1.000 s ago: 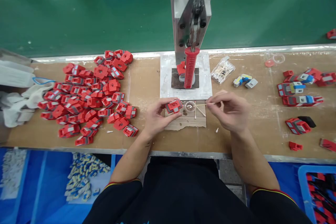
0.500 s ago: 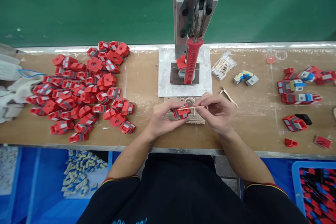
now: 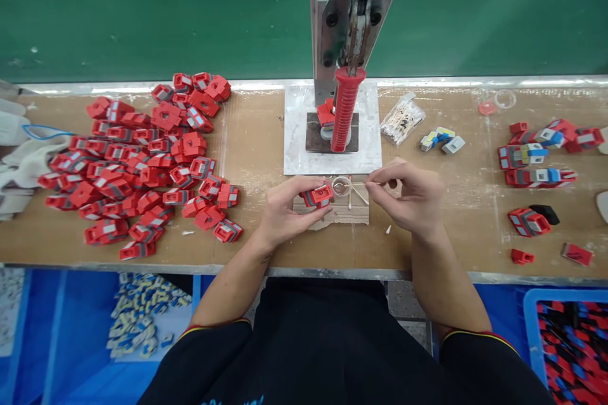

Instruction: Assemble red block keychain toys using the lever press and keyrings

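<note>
My left hand [image 3: 284, 212] grips a small red and grey plastic part [image 3: 317, 196] just above a scrap of cardboard [image 3: 332, 215]. My right hand [image 3: 409, 196] pinches a thin wooden stick [image 3: 357, 185] whose tip reaches a small clear dish [image 3: 341, 186] sitting on the cardboard between the hands. A second swab lies beside the dish. Behind them stands a hand press with a red ribbed handle [image 3: 346, 107] on a white base plate [image 3: 294, 152]; a red part rests under the press.
A large heap of red parts [image 3: 142, 158] covers the left of the wooden bench [image 3: 256, 139]. A bag of swabs [image 3: 401, 119], small white-blue blocks [image 3: 441, 140] and several assembled red-blue parts [image 3: 536, 158] lie right. Blue bins [image 3: 565, 342] sit below.
My right hand drew the stick away from the red part and back to the clear dish. The left hand keeps the part, shifted slightly left.
</note>
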Tool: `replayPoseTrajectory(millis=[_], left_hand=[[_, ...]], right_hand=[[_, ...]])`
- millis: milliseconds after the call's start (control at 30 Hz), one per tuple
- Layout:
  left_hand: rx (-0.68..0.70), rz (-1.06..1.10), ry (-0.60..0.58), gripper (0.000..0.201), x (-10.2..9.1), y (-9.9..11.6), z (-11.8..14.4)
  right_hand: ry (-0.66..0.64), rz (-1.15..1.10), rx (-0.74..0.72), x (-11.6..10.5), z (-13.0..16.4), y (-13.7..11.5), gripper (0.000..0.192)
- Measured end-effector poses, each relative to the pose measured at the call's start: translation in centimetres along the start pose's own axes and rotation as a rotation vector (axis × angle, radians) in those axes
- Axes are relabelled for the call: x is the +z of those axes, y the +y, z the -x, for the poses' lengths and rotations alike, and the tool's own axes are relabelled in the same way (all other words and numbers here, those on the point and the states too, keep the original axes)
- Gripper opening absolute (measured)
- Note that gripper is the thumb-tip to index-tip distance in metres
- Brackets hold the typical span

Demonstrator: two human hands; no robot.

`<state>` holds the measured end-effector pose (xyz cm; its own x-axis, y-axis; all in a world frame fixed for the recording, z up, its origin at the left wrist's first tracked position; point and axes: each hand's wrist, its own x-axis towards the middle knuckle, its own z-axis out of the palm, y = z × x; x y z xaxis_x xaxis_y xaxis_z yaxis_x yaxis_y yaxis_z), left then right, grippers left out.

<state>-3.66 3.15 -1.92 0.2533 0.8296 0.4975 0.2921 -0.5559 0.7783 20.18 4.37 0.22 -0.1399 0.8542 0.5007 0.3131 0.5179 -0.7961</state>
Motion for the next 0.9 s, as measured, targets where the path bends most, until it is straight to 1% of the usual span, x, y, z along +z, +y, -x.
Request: replayPoseTrajectory(millis=[67,100,133,167,233,300,367,433,500,633,800,900], left_hand=[[-0.004,-0.013,0.001,0.032,-0.2,-0.1,0.0],[-0.003,-0.017,0.002,0.031,-0.2,-0.2,0.0],[-0.003,-0.022,0.003,0.031,-0.2,-0.2,-0.1],[-0.001,-0.029,0.005,0.030,-0.2,-0.2,-0.1],[0.011,-0.044,0.002,0.030,-0.2,-0.1,-0.2],[0.032,-0.056,-0.010,0.029,-0.1,0.1,-0.3],[0.054,-0.061,-0.020,0.029,0.1,0.2,-0.3],[0.065,-0.057,-0.023,0.029,0.2,0.3,-0.3],[0.064,-0.056,-0.022,0.030,0.2,0.3,-0.3],[0.072,-0.064,-0.026,0.030,0.2,0.2,-0.2],[0.072,-0.071,-0.036,0.029,0.1,0.3,-0.3],[0.069,-0.058,-0.037,0.030,0.1,0.3,-0.3]], right_hand=[[-0.138,0.147,0.018,-0.1,0.0,0.6,0.014],[-0.190,0.186,0.019,0.0,-0.1,0.7,0.015],[-0.214,0.198,0.017,0.0,-0.1,0.8,0.015],[-0.206,0.186,0.015,0.0,-0.1,0.7,0.015],[-0.099,0.088,0.013,-0.1,-0.1,0.3,0.014],[0.036,-0.073,0.008,0.0,0.0,-0.4,0.014],[0.101,-0.223,0.008,0.3,0.1,-0.9,0.015],[0.092,-0.301,0.027,0.9,0.3,-1.2,0.017],[0.059,-0.324,0.060,1.5,0.4,-1.2,0.018],[0.014,-0.342,0.063,2.2,0.6,-1.0,0.013],[-0.003,-0.304,0.072,2.0,0.6,-0.8,0.014],[0.015,-0.276,0.085,1.6,0.5,-0.8,0.016]])
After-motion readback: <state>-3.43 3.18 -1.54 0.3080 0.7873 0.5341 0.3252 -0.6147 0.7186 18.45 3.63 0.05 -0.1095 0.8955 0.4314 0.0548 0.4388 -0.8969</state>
